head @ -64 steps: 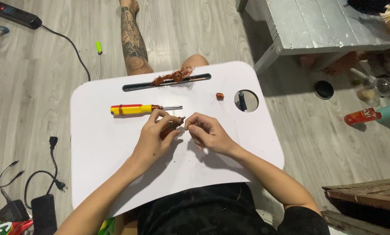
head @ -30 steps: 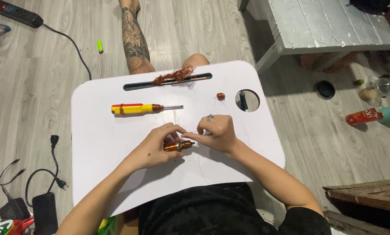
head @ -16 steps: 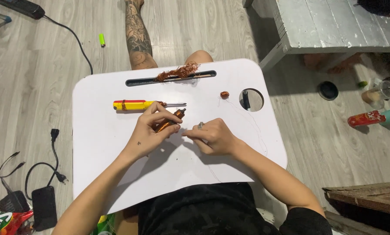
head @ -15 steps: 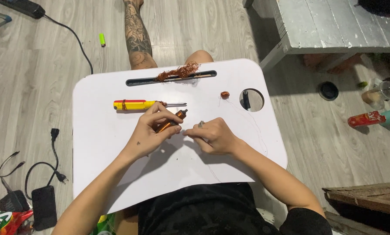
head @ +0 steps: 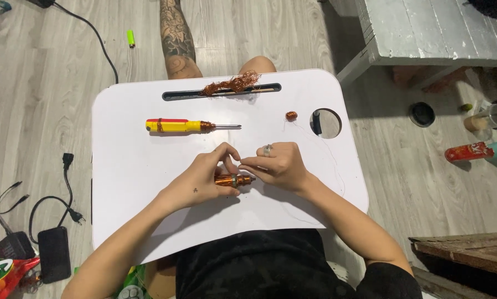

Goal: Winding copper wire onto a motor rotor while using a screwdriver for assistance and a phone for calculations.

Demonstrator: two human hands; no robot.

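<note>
My left hand [head: 204,180] holds a small copper-wound rod [head: 233,180] low over the white lap table [head: 132,210], its fingertips pinched above it. My right hand [head: 276,166], with a ring on one finger, meets those fingertips and pinches at the same spot, beside the rod's right end. A thin wire trails off to the right across the table. Further back lie a yellow-handled screwdriver [head: 185,126], a small copper coil [head: 291,116] and a tangle of copper wire [head: 232,84] in the table's slot.
A round cup hole [head: 327,123] sits at the table's far right. On the wooden floor lie cables and a black adapter [head: 53,253] at left, a green lighter [head: 130,37], a grey bench [head: 426,33] and bottles [head: 470,150] at right.
The copper-wound rod has tipped from a raised slant near the screwdriver down to lie level and nearer me. Both hands stay pinched together above it.
</note>
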